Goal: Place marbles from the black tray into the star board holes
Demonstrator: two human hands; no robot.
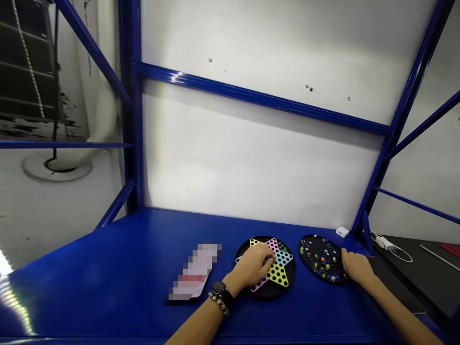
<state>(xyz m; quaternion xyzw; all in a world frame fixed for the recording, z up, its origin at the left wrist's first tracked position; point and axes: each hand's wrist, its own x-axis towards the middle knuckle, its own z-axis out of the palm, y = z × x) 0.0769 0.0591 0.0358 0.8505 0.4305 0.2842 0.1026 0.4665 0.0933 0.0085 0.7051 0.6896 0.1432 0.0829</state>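
A round black Chinese-checkers board (pixel 283 280) with a star of yellow, pink and blue triangles lies on the blue table (pixel 108 273). My left hand (pixel 253 266), with a black watch and bead bracelet on its wrist, rests on the star, fingers curled over its centre; what they pinch is hidden. To the right lies a round black tray (pixel 316 247) holding several coloured marbles. My right hand (pixel 355 268) rests at that tray's right rim, fingers bent onto its edge.
A blurred-out flat object (pixel 196 275) lies left of the board. A small white box (pixel 342 232) sits by the rear right post. Blue frame posts and bars surround the table. A white charger with cable (pixel 386 243) lies on a dark table at right.
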